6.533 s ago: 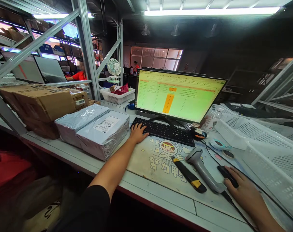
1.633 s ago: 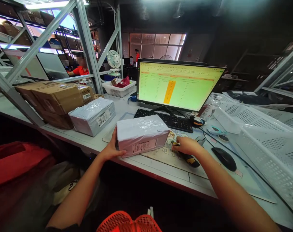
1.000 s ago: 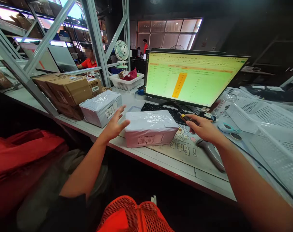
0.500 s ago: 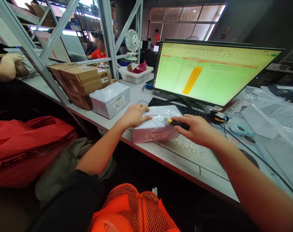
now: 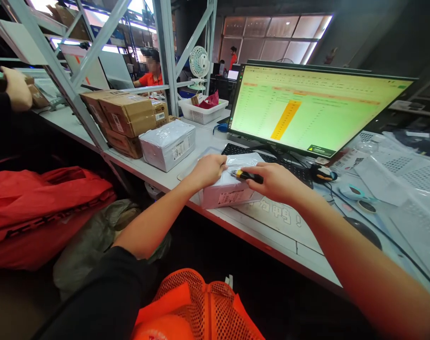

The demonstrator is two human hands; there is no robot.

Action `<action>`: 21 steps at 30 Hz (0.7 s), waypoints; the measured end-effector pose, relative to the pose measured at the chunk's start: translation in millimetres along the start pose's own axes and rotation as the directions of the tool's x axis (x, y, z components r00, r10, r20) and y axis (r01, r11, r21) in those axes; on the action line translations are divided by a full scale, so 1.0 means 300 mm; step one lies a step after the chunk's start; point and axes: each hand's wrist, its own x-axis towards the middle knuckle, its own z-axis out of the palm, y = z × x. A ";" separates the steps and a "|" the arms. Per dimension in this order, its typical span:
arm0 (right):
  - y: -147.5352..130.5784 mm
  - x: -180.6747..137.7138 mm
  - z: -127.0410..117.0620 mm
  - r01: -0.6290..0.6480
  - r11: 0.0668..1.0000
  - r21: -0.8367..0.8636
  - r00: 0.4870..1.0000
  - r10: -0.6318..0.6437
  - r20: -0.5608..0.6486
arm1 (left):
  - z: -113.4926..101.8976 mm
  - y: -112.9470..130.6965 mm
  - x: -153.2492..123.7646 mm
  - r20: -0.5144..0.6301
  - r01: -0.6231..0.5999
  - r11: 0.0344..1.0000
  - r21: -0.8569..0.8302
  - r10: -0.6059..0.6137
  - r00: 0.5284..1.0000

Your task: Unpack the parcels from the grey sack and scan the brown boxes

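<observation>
A box in white plastic wrap (image 5: 229, 192) with a printed label on its front side rests at the desk's front edge. My left hand (image 5: 210, 170) is on top of it, fingers curled and closed on the plastic wrap. In my right hand (image 5: 270, 178) is a black and yellow utility knife (image 5: 248, 176), its tip pointing left against the wrapped top. The tip is close to my left fingers. Whether the wrap is cut there I cannot tell.
Left of it stands a second wrapped box (image 5: 168, 144), with brown cartons (image 5: 126, 115) behind. A monitor (image 5: 307, 108), keyboard (image 5: 293, 168) and mouse (image 5: 321, 173) sit behind and right. White baskets (image 5: 409, 165) lie at right. Another person's hand (image 5: 18, 89) is at far left.
My left hand has gone from lying spread on the box to closed fingers gripping the wrap. The knife has moved left across the top, towards my left hand.
</observation>
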 end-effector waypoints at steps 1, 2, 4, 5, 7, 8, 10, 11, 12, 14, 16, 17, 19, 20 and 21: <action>0.003 0.012 0.001 0.001 1.000 -0.002 1.000 -0.001 -0.002 | 0.004 -0.003 -0.001 -0.017 -0.006 1.000 -0.026 0.006 1.000; 0.007 0.023 0.003 0.001 1.000 0.000 1.000 -0.001 -0.006 | 0.008 -0.006 -0.002 -0.033 -0.013 0.999 -0.050 0.012 0.999; 0.020 0.041 0.007 0.011 1.000 0.022 1.000 -0.010 -0.015 | 0.014 -0.009 -0.006 -0.057 -0.023 0.996 -0.082 0.018 0.998; 0.027 0.047 0.010 0.025 0.999 0.041 1.000 -0.024 -0.020 | 0.016 -0.010 -0.009 -0.065 -0.025 0.996 -0.087 0.019 0.998; 0.039 0.056 0.014 0.060 0.995 0.080 0.998 -0.057 -0.033 | 0.016 -0.008 -0.013 -0.078 -0.028 0.997 -0.077 0.022 0.997; 0.043 0.059 0.015 0.072 0.993 0.090 0.997 -0.069 -0.036 | 0.016 -0.006 -0.015 -0.081 -0.031 0.997 -0.068 0.026 0.996; 0.043 0.062 0.017 0.079 0.993 0.090 0.996 -0.076 -0.035 | 0.013 -0.002 -0.017 -0.084 -0.036 0.998 -0.051 0.032 0.996; 0.039 0.064 0.017 0.079 0.993 0.083 0.997 -0.077 -0.028 | 0.012 0.000 -0.018 -0.083 -0.034 0.998 -0.045 0.030 0.996; 0.032 0.066 0.018 0.077 0.994 0.074 0.997 -0.076 -0.019 | 0.011 0.002 -0.018 -0.080 -0.032 0.999 -0.040 0.028 0.996; 0.012 0.071 0.018 0.069 0.996 0.048 0.998 -0.069 -0.001 | 0.011 0.004 -0.017 -0.071 -0.030 0.999 -0.027 0.028 0.997; -0.002 0.077 0.013 0.035 0.999 0.013 0.999 -0.035 0.010 | 0.011 0.005 -0.016 -0.066 -0.038 0.999 -0.012 0.037 0.997; 0.001 0.078 0.009 0.017 1.000 -0.002 1.000 -0.017 0.015 | 0.012 0.004 -0.017 -0.066 -0.044 0.999 -0.005 0.044 0.997; 0.045 0.066 -0.005 -0.038 0.998 -0.040 0.999 0.039 0.016 | 0.012 0.001 -0.021 -0.067 -0.059 0.998 -0.001 0.058 0.996; 0.091 0.049 -0.012 -0.104 0.992 -0.075 0.994 0.106 0.018 | 0.012 -0.002 -0.024 -0.071 -0.063 0.998 -0.003 0.063 0.996; 0.151 0.020 -0.017 -0.190 0.974 -0.122 0.981 0.193 0.013 | 0.012 -0.004 -0.028 -0.079 -0.064 0.998 -0.010 0.063 0.995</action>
